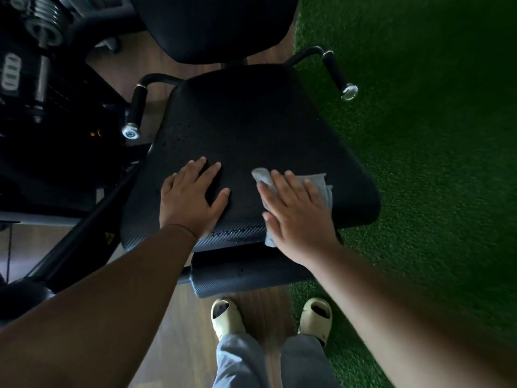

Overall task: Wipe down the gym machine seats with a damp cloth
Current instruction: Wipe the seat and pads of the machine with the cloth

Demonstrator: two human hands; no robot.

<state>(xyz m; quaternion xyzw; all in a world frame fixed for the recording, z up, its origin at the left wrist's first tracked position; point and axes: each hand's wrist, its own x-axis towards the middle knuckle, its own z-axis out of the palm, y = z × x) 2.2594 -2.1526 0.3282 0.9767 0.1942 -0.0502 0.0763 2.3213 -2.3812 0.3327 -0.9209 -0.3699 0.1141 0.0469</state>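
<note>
fingers (291,189) of right hand (296,217) flat on cloth (321,186) near seat (251,127) front edge; left hand (190,200) splayed.

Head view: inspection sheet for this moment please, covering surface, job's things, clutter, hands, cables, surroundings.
Surface: black machine seat, droplets on its left part and front edge.
Job's things: grey cloth flat on the seat's right front.
Clutter: nothing seen.
Hands: left hand flat on seat, fingers spread; right hand pressing the cloth, fingers straight.
Cables: nothing seen.
Surroundings: side handles, weight plates, green turf, wood floor.
</note>
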